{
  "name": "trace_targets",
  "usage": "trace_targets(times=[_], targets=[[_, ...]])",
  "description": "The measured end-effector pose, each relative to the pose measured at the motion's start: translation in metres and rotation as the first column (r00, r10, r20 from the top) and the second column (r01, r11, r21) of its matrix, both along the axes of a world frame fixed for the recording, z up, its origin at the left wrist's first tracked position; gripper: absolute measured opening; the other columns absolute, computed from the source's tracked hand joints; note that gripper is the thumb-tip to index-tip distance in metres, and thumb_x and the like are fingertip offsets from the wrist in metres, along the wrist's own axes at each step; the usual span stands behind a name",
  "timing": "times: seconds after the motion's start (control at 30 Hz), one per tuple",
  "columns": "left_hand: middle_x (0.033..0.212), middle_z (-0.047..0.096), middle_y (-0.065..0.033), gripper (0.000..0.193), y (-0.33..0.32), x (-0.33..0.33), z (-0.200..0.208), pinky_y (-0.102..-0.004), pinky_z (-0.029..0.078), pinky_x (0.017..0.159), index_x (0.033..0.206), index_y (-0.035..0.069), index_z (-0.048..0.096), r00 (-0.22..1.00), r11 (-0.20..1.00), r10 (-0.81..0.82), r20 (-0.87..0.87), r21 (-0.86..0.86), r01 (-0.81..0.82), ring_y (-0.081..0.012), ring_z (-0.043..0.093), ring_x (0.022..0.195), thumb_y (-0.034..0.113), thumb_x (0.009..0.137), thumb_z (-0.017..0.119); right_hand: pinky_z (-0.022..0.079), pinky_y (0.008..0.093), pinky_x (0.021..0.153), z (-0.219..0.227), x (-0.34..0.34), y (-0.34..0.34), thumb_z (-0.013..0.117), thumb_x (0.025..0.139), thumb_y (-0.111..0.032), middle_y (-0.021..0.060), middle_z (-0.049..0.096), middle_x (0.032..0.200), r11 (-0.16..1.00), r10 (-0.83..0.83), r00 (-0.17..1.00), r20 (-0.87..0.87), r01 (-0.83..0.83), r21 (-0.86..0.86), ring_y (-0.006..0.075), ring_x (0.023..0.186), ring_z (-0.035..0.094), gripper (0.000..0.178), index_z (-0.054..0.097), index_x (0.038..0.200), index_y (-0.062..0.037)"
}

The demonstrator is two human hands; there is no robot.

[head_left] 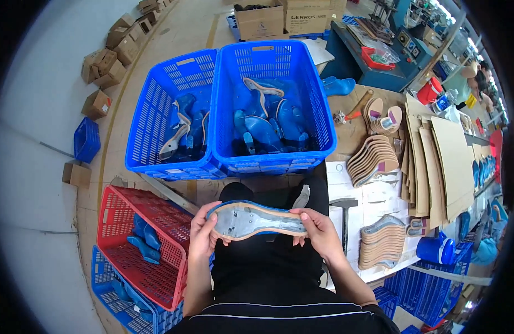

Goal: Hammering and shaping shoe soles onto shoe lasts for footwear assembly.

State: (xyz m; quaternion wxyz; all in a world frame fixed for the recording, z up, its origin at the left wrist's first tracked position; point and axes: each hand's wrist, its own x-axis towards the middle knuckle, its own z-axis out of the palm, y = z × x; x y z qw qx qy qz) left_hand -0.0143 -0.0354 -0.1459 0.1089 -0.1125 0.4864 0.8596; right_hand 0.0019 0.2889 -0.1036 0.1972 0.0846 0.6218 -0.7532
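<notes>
Above my lap, both hands hold a blue shoe last with an insole (257, 220) on its upturned bottom. The insole is grey in the middle with a tan rim and small dark marks, and the last's blue edge shows behind it. My left hand (203, 229) grips the wide toe end, thumb on top. Around the narrow heel end, my right hand (321, 232) is closed, thumb also on top. A hammer (344, 207) lies on the table by my right hand. Stacked insoles (382, 245) are beyond it to the right.
Ahead stand two blue crates, the left (170, 167) and right (273, 158), holding blue lasts. A tilted red crate (179, 256) with lasts is at left, over another blue crate (109, 303). Right of me, the table has more insoles (374, 158), cardboard sheets (449, 167) and a blue jug (435, 249).
</notes>
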Motion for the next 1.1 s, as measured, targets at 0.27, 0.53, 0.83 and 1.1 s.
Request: trace_targets(times=[0.27, 0.53, 0.83, 1.1], targets=[[0.114, 0.074, -0.0183, 0.036, -0.013, -0.006, -0.002, -0.034, 0.062, 0.048, 0.135, -0.002, 0.058, 0.997, 0.994, -0.083, -0.003, -0.067, 0.082, -0.0255, 0.077, 0.069, 0.025, 0.112, 0.058, 0.056, 0.0388, 0.084, 0.015, 0.002, 0.007, 0.09, 0.085, -0.02, 0.0167, 0.055, 0.115, 0.642, 0.326, 0.876, -0.356, 0.071, 0.763, 0.0291, 0.098, 0.065, 0.07, 0.059, 0.145, -0.0006], [0.128, 0.073, -0.0145, 0.039, -0.029, -0.029, 0.037, -0.0344, 0.053, 0.102, 0.137, -0.001, 0.063, 0.934, 0.82, -0.343, -0.101, -0.517, 0.245, -0.0222, 0.069, 0.117, 0.014, 0.101, 0.071, 0.055, 0.0429, 0.104, -0.003, -0.001, 0.013, 0.09, 0.082, -0.023, 0.0166, 0.061, 0.136, 0.679, 0.369, 0.813, -0.45, 0.095, 0.728, 0.0364, 0.122, 0.063, 0.062, 0.065, 0.136, -0.0058], [0.152, 0.055, -0.0136, 0.076, 0.017, -0.055, 0.111, -0.0499, 0.058, 0.099, 0.141, 0.037, 0.072, 0.43, -0.085, -0.901, 0.058, -0.995, -0.043, -0.0366, 0.063, 0.126, 0.045, 0.069, 0.094, 0.057, 0.042, 0.101, -0.018, -0.004, 0.021, 0.091, 0.081, -0.023, 0.0148, 0.068, 0.127, 0.819, 0.279, 0.833, -0.477, 0.053, 0.572, 0.0357, 0.117, 0.068, 0.063, 0.067, 0.137, -0.0077], [0.154, 0.057, -0.0094, 0.069, 0.014, -0.059, 0.1, -0.0439, 0.064, 0.085, 0.139, 0.038, 0.073, 0.372, -0.114, -0.926, 0.065, -0.987, -0.111, -0.0318, 0.068, 0.114, 0.041, 0.073, 0.093, 0.054, 0.0409, 0.108, -0.058, -0.007, 0.044, 0.09, 0.085, -0.016, 0.0117, 0.072, 0.132, 0.975, 0.166, 0.901, -0.401, -0.088, 0.205, 0.0263, 0.122, 0.07, 0.064, 0.066, 0.144, -0.0083]])
